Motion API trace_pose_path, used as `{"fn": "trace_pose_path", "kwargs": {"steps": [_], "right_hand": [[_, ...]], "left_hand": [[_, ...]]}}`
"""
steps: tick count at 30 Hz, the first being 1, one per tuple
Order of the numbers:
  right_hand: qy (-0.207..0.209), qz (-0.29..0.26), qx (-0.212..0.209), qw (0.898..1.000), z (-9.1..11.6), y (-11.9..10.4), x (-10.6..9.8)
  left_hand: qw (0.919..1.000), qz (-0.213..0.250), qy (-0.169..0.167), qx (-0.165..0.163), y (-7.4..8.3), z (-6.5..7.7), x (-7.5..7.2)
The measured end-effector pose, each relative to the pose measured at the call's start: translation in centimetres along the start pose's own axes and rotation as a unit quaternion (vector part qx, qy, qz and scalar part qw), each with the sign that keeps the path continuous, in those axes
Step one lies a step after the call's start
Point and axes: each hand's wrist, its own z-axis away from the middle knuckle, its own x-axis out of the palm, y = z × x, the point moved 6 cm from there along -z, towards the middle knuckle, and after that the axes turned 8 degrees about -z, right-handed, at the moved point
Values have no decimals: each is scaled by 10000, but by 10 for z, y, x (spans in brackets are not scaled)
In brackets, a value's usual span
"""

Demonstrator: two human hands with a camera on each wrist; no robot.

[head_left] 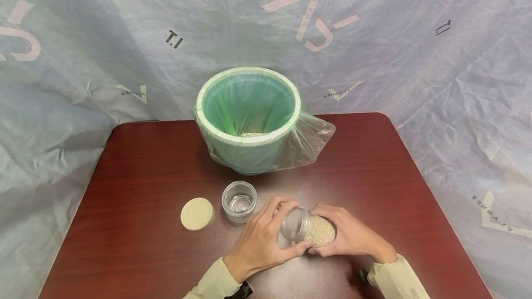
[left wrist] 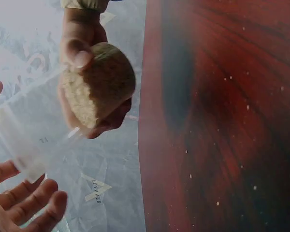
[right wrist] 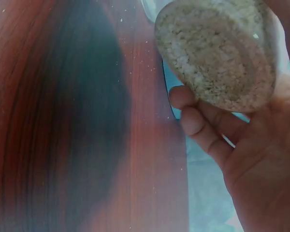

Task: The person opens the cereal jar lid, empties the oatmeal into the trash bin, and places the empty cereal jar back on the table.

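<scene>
The clear screw-neck jar (head_left: 302, 226) is held tilted in both hands, above the near part of the dark red table (head_left: 137, 197). Pale dry flakes (left wrist: 82, 99) gather at its base end. The right hand (head_left: 351, 234) grips round this base; the left hand (head_left: 266, 234) curls its thumb and fingers about the mouth end. I judge the jar stiff and rather light, with most weight at the bottom, so the base is the better place for a firm hold. The smooth wall may be slippery; whether it is glass or plastic, I cannot tell. The flakes look loose and could slide easily. To the left of the hands stands another clear open jar (head_left: 238, 218), and beside it lies a cream lid (head_left: 197, 214). Behind is a green bin (head_left: 249, 141) with a transparent bag (head_left: 311, 140).
</scene>
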Motion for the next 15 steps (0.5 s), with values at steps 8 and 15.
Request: {"fn": "trace_pose_path", "kwargs": {"steps": [8, 15], "right_hand": [[-296, -699, -20, 9971, -2, -6, 6], [-326, -761, -283, 9962, -4, -12, 9]], "left_hand": [[9985, 212, 399, 308, 4, -5, -3], [9970, 198, 612, 421, 6, -6, -5]]}}
